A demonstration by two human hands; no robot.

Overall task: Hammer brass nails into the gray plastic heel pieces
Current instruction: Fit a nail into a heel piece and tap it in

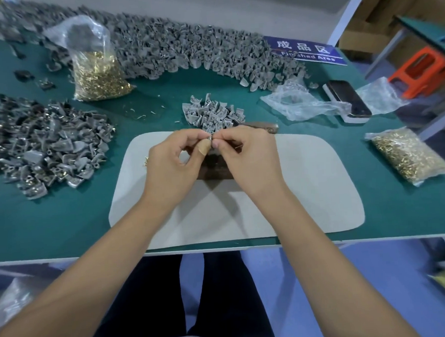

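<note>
Nearest you: your dark-trousered lap below the desk edge, both forearms reaching over it onto the pale work mat.

Left to right:
- Heap of gray heel pieces with brass showing, left of the mat; probably already nailed.
- Upright bag of brass nails behind it.
- Left hand: grip narrow, fingertips pinching one gray heel piece above the mat centre. Bandage on the thumb.
- Small pile of bare heel pieces just beyond your hands.
- Right hand: grip narrow, fingertips pinched against the same piece, probably setting a nail.
- Phone, loose plastic wrap, second nail bag, right.

Risks:
- Nail seated crooked by hand; it would bend or split the plastic under the hammer.
- Fingertips close to the nail at strike; the bandage suggests taking care.
- Nail slipping from the pinch and getting lost on the mat.

Hidden or unclear:
- The nail itself cannot be made out.
- Dark block under your hands mostly covered; likely the anvil.
- Brown handle-like object behind your right hand, possibly the hammer; head not visible.
- Far heel-piece bank blurred.
</note>
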